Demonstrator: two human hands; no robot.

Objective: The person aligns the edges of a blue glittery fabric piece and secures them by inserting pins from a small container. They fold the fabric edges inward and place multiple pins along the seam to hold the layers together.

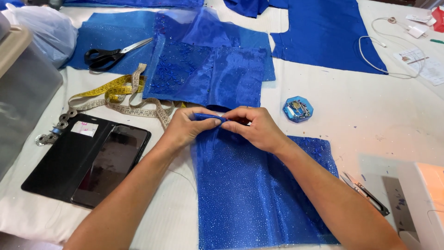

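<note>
A piece of glittery blue fabric (249, 194) lies flat on the white table in front of me. My left hand (187, 127) pinches its folded top edge between thumb and fingers. My right hand (259, 127) grips the same edge just to the right, fingertips almost touching the left hand's. Behind the hands lies a stack of embroidered blue fabric pieces (208, 69). A small blue hexagonal pin box (298, 109) sits just right of my right hand.
Black-handled scissors (111, 55) and a yellow tape measure (120, 95) lie at the left. A phone in an open black case (90, 159) and metal bobbins (55, 129) sit nearer. Thread snips (365, 193) and a sewing machine corner (425, 203) are at right; a white cable (393, 51) is far right.
</note>
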